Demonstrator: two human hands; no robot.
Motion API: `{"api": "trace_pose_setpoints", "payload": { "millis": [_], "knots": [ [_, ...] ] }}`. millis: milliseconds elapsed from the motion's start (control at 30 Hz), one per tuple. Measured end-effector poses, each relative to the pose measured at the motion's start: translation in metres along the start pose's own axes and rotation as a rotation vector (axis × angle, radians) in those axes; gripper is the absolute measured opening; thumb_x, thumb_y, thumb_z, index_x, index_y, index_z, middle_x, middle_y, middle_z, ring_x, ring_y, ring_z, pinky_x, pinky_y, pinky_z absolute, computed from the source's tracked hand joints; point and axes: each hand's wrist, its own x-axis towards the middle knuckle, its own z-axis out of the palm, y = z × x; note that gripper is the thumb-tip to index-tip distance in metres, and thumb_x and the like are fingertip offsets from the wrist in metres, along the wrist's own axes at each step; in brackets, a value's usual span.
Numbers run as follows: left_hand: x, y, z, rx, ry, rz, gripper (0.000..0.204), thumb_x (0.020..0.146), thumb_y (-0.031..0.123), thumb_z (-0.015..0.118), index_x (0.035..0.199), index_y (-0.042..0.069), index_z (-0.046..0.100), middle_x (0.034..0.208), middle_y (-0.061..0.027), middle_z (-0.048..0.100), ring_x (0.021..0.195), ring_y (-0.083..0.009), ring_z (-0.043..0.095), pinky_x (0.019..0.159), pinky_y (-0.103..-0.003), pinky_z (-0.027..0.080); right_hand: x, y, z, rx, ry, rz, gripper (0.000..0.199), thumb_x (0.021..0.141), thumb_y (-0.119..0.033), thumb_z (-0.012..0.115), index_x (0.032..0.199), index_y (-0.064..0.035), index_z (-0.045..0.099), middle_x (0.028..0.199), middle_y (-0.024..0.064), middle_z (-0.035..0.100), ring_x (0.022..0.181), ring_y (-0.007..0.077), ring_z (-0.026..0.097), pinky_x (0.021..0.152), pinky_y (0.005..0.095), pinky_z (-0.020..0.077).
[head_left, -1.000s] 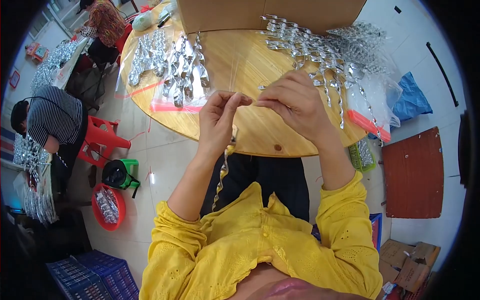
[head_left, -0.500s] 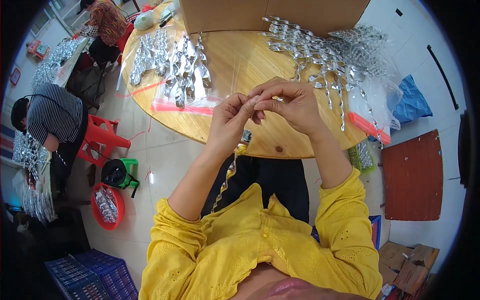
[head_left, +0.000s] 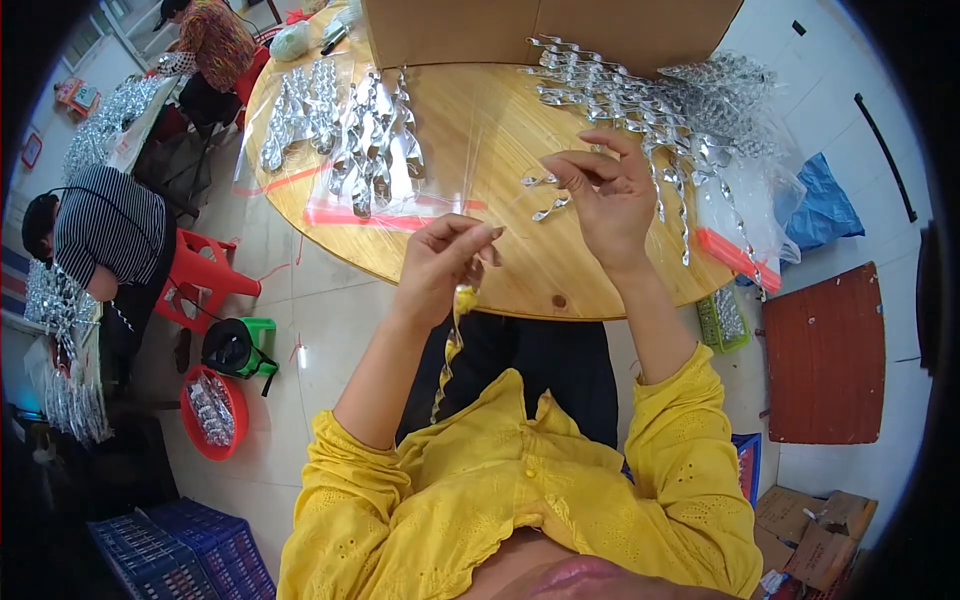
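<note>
Just above the table's near edge, my left hand (head_left: 440, 262) is closed in a pinch. From it hangs a shiny twisted spiral strip (head_left: 452, 350), which mirrors the yellow of my sleeves and dangles over my lap. My right hand (head_left: 612, 205) is raised over the table, its fingers curved and apart, with nothing visible in them. Partly behind that hand, silver spiral ends (head_left: 552, 209) show against the wood. A bundle of silver spirals (head_left: 625, 95) spreads over the table's far right. At far left lie silver spirals in a clear bag (head_left: 375, 150) with a red edge strip.
A cardboard box (head_left: 540, 35) stands at the back of the round wooden table (head_left: 500, 120). Clear plastic with a red strip (head_left: 738, 258) hangs over the right edge. A green basket (head_left: 722, 320) sits below. Two people work at left, near a red stool (head_left: 205, 275) and red basin (head_left: 238, 410).
My hands have parted: the right has moved right and opened, the left has drawn back slightly left and down. The hanging spiral has moved with the left hand.
</note>
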Motion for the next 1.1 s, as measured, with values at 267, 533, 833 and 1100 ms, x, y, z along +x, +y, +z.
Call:
{"api": "trace_pose_setpoints", "payload": {
  "millis": [267,533,833,1100],
  "knots": [
    [-0.014,0.009,0.007,-0.013,0.053,0.348,0.029,0.079,0.001,0.053,0.107,0.004,0.054,0.110,-0.0122,0.052,0.075,-0.0172,0.059,0.060,-0.023,0.049,-0.049,-0.001,0.018,-0.217,-0.130,-0.198,0.035,0.068,0.008,0.063,0.095,-0.0034,0.043,0.078,0.0076,0.058,0.073,0.0133,0.058,0.066,0.0229,0.0475],
    [-0.022,0.002,0.017,0.488,0.180,0.583,0.013,0.076,-0.001,0.056,0.088,-0.002,0.061,0.099,-0.0098,0.059,0.074,-0.0118,0.058,0.058,-0.021,0.045,-0.039,-0.026,0.021,-0.183,-0.197,-0.089,0.017,0.072,0.003,0.061,0.086,-0.0004,0.051,0.083,0.0075,0.056,0.075,0.0122,0.055,0.068,0.0230,0.0456],
    [-0.030,0.008,0.014,0.082,0.053,0.189,0.012,0.079,0.007,0.056,0.085,-0.001,0.062,0.103,-0.0099,0.055,0.065,-0.0077,0.054,0.052,-0.016,0.040,-0.061,-0.011,0.025,-0.207,-0.221,0.095,0.016,0.081,-0.014,0.054,0.089,-0.0012,0.060,0.076,0.0052,0.052,0.071,0.0143,0.047,0.068,0.0234,0.0377],
    [-0.031,0.000,0.016,0.192,0.066,0.176,0.014,0.080,0.012,0.056,0.083,0.000,0.062,0.099,-0.0047,0.051,0.064,-0.0079,0.055,0.052,-0.017,0.040,-0.083,0.010,0.026,0.271,-0.317,0.218,0.031,0.087,-0.028,0.042,0.104,-0.0062,0.057,0.101,0.0068,0.042,0.091,0.0146,0.039,0.080,0.0267,0.0326]
  ]
}}
